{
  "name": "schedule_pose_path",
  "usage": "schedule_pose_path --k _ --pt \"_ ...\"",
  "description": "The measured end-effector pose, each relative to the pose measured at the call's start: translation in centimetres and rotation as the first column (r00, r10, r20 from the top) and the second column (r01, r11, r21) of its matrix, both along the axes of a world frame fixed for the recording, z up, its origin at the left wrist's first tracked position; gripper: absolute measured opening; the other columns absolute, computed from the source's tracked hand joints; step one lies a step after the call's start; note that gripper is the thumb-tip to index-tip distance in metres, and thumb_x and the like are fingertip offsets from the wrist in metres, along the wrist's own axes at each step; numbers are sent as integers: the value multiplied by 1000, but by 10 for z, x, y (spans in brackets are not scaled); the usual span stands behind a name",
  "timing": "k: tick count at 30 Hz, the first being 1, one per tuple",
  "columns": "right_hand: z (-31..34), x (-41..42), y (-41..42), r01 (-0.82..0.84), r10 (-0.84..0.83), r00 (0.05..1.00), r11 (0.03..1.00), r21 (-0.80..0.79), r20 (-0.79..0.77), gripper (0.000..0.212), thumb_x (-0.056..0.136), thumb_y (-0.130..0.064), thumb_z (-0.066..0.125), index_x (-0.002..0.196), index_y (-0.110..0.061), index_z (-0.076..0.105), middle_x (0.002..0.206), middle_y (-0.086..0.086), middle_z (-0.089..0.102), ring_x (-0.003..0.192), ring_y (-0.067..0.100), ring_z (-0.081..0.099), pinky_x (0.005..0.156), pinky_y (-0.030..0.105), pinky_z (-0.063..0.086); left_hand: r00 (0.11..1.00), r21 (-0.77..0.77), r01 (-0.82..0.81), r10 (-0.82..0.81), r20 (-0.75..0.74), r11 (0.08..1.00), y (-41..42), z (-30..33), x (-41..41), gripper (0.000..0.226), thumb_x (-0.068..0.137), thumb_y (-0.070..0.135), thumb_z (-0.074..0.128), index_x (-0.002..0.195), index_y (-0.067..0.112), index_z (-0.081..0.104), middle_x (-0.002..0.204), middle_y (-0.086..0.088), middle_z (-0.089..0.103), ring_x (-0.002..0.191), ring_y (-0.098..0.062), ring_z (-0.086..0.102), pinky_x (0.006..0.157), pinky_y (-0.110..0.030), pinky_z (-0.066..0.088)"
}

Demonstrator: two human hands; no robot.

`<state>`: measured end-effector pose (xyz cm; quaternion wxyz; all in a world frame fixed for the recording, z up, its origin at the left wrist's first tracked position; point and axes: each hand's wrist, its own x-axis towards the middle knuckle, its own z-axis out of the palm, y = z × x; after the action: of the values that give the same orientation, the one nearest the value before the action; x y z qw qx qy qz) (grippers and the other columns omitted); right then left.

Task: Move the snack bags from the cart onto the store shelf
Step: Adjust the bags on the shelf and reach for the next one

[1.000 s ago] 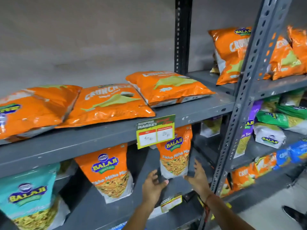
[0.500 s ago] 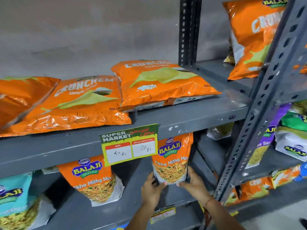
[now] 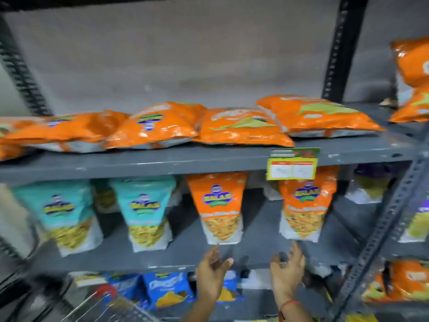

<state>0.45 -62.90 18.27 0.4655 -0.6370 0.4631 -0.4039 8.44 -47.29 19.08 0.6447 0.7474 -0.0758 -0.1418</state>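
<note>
left hand (image 3: 212,273): bare, no sleeve | right hand (image 3: 287,273): red wrist thread (image 3: 286,304)

A grey metal shelf rack (image 3: 209,162) is seen. Flat orange crisp bags (image 3: 241,126) are laid along its upper board; upright teal pouches (image 3: 144,212) and orange pouches (image 3: 220,208) are stood on the middle board.

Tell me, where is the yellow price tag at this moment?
In the head view, the yellow price tag hangs right of centre on the upper shelf's front edge, just above the rightmost orange mix bag.
</note>
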Motion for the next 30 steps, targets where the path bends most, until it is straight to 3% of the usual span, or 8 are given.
schedule_pose_path --k 4,7,11,15,18,21,27,30 --pt "17 33 112 -272 269 961 961 -54 -60 58 70 12 69 125 2 53 117 29 55 106 44 55 95 52 45 985 2 -173 173 16 985 132 20 22 48 72 4 78 118 8 62 96 -12 72 76 -4 68 63 -11 54" --pt "20 62 196 -528 520 849 843 -100 -98 52 74 6 70 124 -4 56 117 21 59 109 37 56 100 48 44 953 -17 -302 303 26 953 218 34 49 52 74 0 75 123 -2 57 106 -25 68 97 -29 68 87 -36 53" --pt "19 105 278 -763 752 646 640 -90 -131 49 74 3 71 120 -9 60 113 13 62 103 25 60 92 31 46 900 16 -435 434 35 901 303 36 90 52 77 7 75 125 7 56 104 -21 69 95 -34 68 84 -45 56" --pt "13 168 319 -885 863 461 463 -40 -204 50 77 -6 72 123 -14 56 105 0 58 93 13 58 82 8 44 853 96 -522 517 71 848 353 23 140 49 74 12 78 119 6 60 99 -19 72 68 -15 69 57 -14 52" --pt "2 227 336 -923 904 354 379 64 -241 57 78 -15 72 130 -19 48 110 2 57 99 19 61 91 31 53 837 71 -546 546 26 835 372 3 183 56 71 8 80 122 3 57 103 -24 70 97 -31 68 91 -42 53" --pt "-14 286 348 -933 910 308 346 100 -276 76 77 -24 75 141 -23 34 131 4 52 118 21 55 99 38 48 834 57 -548 550 -41 835 382 -18 227 67 71 12 79 130 4 49 119 -22 63 110 -35 62 99 -55 48" --pt "-52 375 362 -955 959 257 270 122 -117 79 61 -28 82 122 -49 36 134 -12 50 126 11 48 98 11 43 880 12 -473 473 -37 881 390 -38 289 105 45 53 82 134 13 44 111 -3 60 110 -24 59 95 -47 51" --pt "-65 394 367 -953 964 263 267 142 -48 59 61 -30 81 107 -42 47 121 -5 64 115 15 60 100 46 50 912 -83 -408 409 2 909 388 -56 302 53 69 11 81 117 17 61 104 12 75 100 -11 70 76 -20 57"
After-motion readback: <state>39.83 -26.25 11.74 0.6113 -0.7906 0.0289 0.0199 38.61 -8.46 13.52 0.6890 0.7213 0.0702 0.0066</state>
